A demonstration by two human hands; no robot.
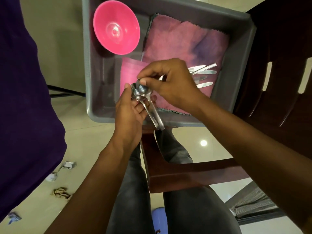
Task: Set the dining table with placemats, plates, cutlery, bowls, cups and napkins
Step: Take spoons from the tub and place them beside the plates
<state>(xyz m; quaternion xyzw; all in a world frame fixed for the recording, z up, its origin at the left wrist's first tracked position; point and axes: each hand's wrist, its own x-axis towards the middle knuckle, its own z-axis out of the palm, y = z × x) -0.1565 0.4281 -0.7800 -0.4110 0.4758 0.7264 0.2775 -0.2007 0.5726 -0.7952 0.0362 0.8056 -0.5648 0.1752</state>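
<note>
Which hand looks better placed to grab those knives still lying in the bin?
The right hand, probably. It hovers just beside the knives on the pink cloth and only pinches one spoon bowl. The left hand is farther away and already holds the bundle of spoons.

You've got bare forearms, no sleeves showing, no rings or watch on your hands, left [130, 114] or right [170, 81]. Dark grey trousers [133, 191], and a light blue slipper [159, 220].
</note>
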